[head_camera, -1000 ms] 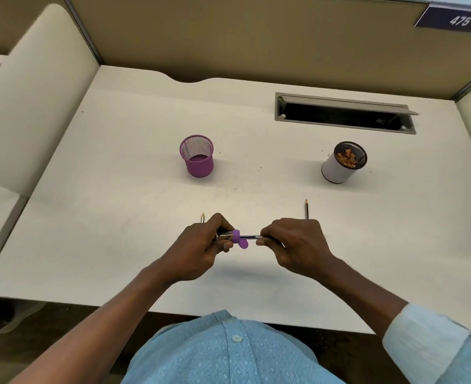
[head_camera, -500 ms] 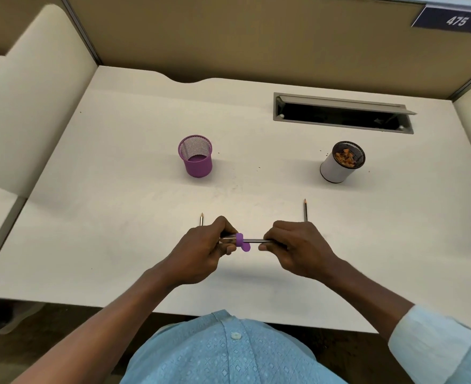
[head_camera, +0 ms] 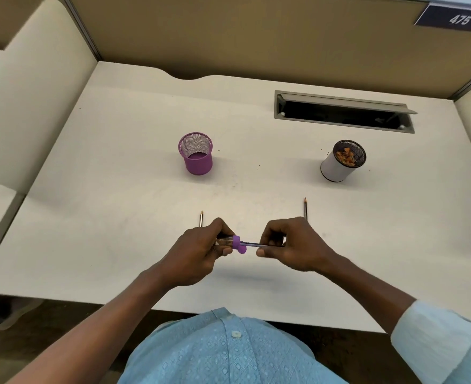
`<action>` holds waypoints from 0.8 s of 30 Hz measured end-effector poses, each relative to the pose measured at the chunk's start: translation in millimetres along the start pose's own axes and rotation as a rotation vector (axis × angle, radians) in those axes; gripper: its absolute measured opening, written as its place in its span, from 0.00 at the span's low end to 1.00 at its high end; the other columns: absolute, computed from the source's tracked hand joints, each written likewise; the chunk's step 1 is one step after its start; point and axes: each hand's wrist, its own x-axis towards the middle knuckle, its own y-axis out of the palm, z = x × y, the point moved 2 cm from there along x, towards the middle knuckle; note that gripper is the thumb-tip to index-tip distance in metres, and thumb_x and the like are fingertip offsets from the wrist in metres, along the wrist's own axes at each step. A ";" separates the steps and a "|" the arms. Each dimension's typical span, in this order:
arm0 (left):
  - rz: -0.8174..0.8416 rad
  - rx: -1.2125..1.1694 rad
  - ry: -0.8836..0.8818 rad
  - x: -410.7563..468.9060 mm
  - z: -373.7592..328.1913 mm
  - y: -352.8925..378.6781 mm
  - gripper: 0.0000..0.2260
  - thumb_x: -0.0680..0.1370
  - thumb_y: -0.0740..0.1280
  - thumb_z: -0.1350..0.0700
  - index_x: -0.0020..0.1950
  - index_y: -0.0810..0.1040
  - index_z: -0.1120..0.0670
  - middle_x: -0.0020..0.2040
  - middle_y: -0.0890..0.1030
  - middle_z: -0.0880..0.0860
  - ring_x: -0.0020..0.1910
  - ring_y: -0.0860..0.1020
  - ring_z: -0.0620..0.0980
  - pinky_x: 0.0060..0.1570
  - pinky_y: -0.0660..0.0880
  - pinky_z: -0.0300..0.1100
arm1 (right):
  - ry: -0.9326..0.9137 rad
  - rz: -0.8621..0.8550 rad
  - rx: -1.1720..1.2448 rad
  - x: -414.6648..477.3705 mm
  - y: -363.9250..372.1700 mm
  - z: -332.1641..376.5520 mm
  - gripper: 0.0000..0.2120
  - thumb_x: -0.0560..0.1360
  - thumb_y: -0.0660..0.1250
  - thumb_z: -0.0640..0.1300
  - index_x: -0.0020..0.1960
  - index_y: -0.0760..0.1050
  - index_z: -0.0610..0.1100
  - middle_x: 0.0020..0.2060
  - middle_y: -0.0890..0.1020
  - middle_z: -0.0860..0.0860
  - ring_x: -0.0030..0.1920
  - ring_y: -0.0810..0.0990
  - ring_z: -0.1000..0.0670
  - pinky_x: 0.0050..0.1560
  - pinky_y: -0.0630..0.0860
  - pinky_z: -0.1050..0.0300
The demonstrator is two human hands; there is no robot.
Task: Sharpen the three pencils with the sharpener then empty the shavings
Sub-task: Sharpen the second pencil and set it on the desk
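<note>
Surfaces on the matt off-white laminate desk [head_camera: 118,217]
Purple metal wire-mesh cup [head_camera: 195,159], fine weave; right of it a smooth white cylindrical pot [head_camera: 335,170], black mesh inside, holding orange-brown wood shavings [head_camera: 346,156]; nearer than the cup, a smooth purple plastic sharpener [head_camera: 238,243].

An office cubicle or study carrel: a white desk [head_camera: 118,217] boxed in by tan partitions [head_camera: 228,37], a cable slot [head_camera: 342,113] set in the desktop, and a numbered plate [head_camera: 458,19] reading 475.
</note>
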 end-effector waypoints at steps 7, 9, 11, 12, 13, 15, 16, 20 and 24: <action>-0.053 -0.031 -0.009 2.4 -5.0 -3.4 0.09 0.84 0.66 0.66 0.61 0.76 0.55 0.44 0.82 0.37 0.42 0.80 0.33 0.35 0.71 0.24 | -0.397 -0.402 -0.483 -6.6 7.1 0.0 0.11 0.80 0.69 0.53 0.42 0.82 0.49 0.30 0.80 0.55 0.28 0.74 0.51 0.27 0.69 0.55; -0.046 0.000 0.019 3.1 -5.5 -5.1 0.10 0.83 0.68 0.65 0.60 0.76 0.53 0.46 0.81 0.34 0.44 0.79 0.29 0.39 0.71 0.24 | -0.198 -0.233 -0.312 -1.6 7.3 4.1 0.14 0.81 0.67 0.53 0.40 0.83 0.48 0.26 0.78 0.55 0.26 0.70 0.53 0.29 0.68 0.56; -0.016 0.055 0.063 3.0 -4.6 -2.9 0.11 0.82 0.70 0.62 0.60 0.76 0.49 0.47 0.80 0.33 0.45 0.79 0.28 0.43 0.73 0.28 | 0.170 0.103 0.138 4.3 1.9 5.6 0.16 0.82 0.69 0.48 0.39 0.85 0.43 0.24 0.74 0.54 0.26 0.68 0.54 0.30 0.65 0.59; -0.004 0.063 0.075 2.1 -4.1 -1.0 0.11 0.82 0.70 0.62 0.60 0.76 0.48 0.47 0.79 0.33 0.45 0.79 0.28 0.45 0.74 0.31 | 0.321 0.226 0.322 4.2 0.0 6.3 0.17 0.83 0.69 0.46 0.39 0.85 0.40 0.24 0.73 0.52 0.26 0.67 0.53 0.30 0.62 0.61; 0.002 0.060 0.081 1.5 -3.8 0.7 0.11 0.82 0.71 0.61 0.61 0.76 0.48 0.47 0.79 0.33 0.45 0.79 0.29 0.45 0.75 0.32 | 0.400 0.295 0.414 3.2 -2.1 5.8 0.17 0.83 0.69 0.45 0.39 0.85 0.38 0.25 0.73 0.49 0.27 0.66 0.52 0.30 0.61 0.61; 0.002 0.054 0.086 1.6 -4.2 2.1 0.11 0.82 0.71 0.60 0.61 0.76 0.48 0.47 0.79 0.31 0.44 0.78 0.31 0.45 0.75 0.34 | 0.388 0.311 0.398 1.4 -3.4 5.1 0.15 0.81 0.71 0.47 0.42 0.86 0.39 0.26 0.76 0.47 0.28 0.68 0.50 0.29 0.63 0.61; 0.000 0.060 0.089 2.0 -4.8 2.3 0.11 0.82 0.71 0.60 0.61 0.76 0.48 0.47 0.79 0.32 0.44 0.78 0.33 0.45 0.76 0.36 | 0.338 0.286 0.341 0.1 -2.4 4.9 0.12 0.80 0.74 0.49 0.43 0.87 0.41 0.27 0.79 0.48 0.28 0.70 0.50 0.30 0.66 0.61; 0.005 0.040 0.044 5.5 -3.9 1.5 0.10 0.83 0.70 0.58 0.61 0.75 0.47 0.47 0.82 0.36 0.45 0.81 0.40 0.47 0.79 0.44 | 0.004 0.016 -0.013 -0.1 -1.7 -2.0 0.10 0.70 0.82 0.51 0.44 0.84 0.48 0.31 0.83 0.55 0.32 0.77 0.56 0.36 0.73 0.62; -0.004 0.006 0.025 9.1 -5.8 -0.7 0.09 0.84 0.67 0.62 0.61 0.75 0.50 0.44 0.82 0.34 0.46 0.81 0.34 0.46 0.75 0.34 | -0.390 -0.261 -0.391 -4.3 2.0 -5.3 0.07 0.76 0.75 0.51 0.43 0.84 0.49 0.32 0.82 0.55 0.29 0.75 0.52 0.29 0.70 0.58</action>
